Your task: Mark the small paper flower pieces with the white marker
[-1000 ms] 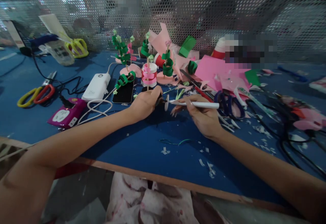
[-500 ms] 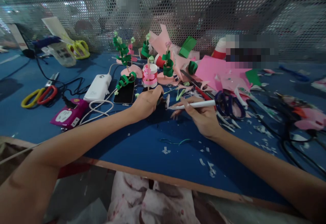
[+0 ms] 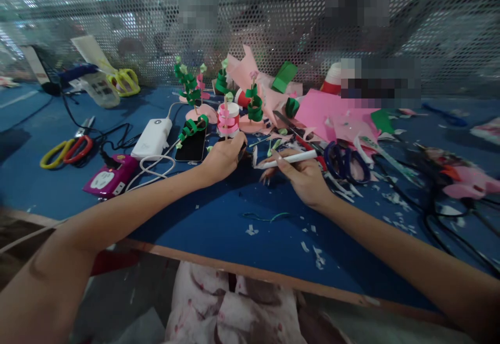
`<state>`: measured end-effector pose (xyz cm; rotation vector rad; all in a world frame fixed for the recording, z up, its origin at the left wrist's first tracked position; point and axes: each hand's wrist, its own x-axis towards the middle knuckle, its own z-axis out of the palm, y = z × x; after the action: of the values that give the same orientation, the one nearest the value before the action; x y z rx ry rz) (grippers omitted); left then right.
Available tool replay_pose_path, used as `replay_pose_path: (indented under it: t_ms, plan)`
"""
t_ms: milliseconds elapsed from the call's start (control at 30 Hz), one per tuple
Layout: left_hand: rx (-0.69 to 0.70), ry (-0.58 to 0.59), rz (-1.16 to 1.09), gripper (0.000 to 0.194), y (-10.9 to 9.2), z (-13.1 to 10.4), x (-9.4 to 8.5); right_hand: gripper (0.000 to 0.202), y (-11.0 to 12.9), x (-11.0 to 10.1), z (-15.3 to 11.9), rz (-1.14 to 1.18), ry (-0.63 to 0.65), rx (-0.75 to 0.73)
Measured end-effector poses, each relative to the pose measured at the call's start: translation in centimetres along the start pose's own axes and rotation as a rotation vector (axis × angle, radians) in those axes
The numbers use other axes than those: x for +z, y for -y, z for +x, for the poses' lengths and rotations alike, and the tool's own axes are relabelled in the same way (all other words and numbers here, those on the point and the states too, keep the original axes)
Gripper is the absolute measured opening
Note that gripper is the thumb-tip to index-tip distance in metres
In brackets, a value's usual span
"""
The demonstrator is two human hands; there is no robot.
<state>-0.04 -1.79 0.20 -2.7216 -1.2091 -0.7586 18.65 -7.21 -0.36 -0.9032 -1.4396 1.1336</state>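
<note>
My left hand (image 3: 222, 157) is closed around a thin wooden stick (image 3: 225, 117) that stands upright and carries a small green paper bit at its top. My right hand (image 3: 302, 177) grips a white pen-like tool (image 3: 287, 159), its tip pointing left toward a small white piece (image 3: 254, 156) beside my left fingers. Both hands hover over the blue table (image 3: 219, 219). Just behind them stands a white roll wrapped in pink strips (image 3: 228, 118).
Green spiral paper stems (image 3: 186, 81) on sticks stand at the back with pink paper sheets (image 3: 328, 109). Blue scissors (image 3: 346, 159) lie right of my hand. A phone (image 3: 192, 146), white power bank (image 3: 152, 138), magenta box (image 3: 107, 178) and red-yellow scissors (image 3: 64, 151) lie left. Paper scraps litter the front.
The view has tilted slightly, so everything sits a little lower and to the left. My right hand with the white tool has edged closer to my left hand.
</note>
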Motion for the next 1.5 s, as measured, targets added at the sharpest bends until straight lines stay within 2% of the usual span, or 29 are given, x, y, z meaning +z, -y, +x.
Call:
replay_pose_path:
  t_ms: [233,467,667,900,1100,1333,1500]
  plan:
    - [-0.006,0.047,-0.035,0.03,0.3,0.6,-0.1,0.019,-0.7,-0.2,0.5,0.089,-0.017,-0.038]
    - [0.026,0.055,-0.072,0.027,0.4,1.3,-0.3,0.019,-1.2,-0.6,0.6,0.095,-0.023,0.047]
    - [0.138,0.006,-0.204,0.048,0.3,1.7,-0.5,0.022,-0.5,-0.1,0.8,0.24,-0.049,0.051]
    - [0.121,0.002,-0.206,0.052,0.2,1.7,-0.7,0.027,-0.2,-0.1,0.8,0.211,-0.078,0.129]
    - [0.097,0.013,-0.169,0.044,0.2,1.7,-0.7,0.026,-0.2,0.0,0.8,0.214,-0.078,0.112]
    - [0.096,0.013,-0.166,0.047,0.4,1.8,-0.6,0.025,-0.4,0.0,0.8,0.202,-0.076,0.135]
    - [0.016,0.111,-0.066,0.033,-0.1,1.6,-0.9,0.025,0.4,0.0,1.0,0.273,-0.147,0.108]
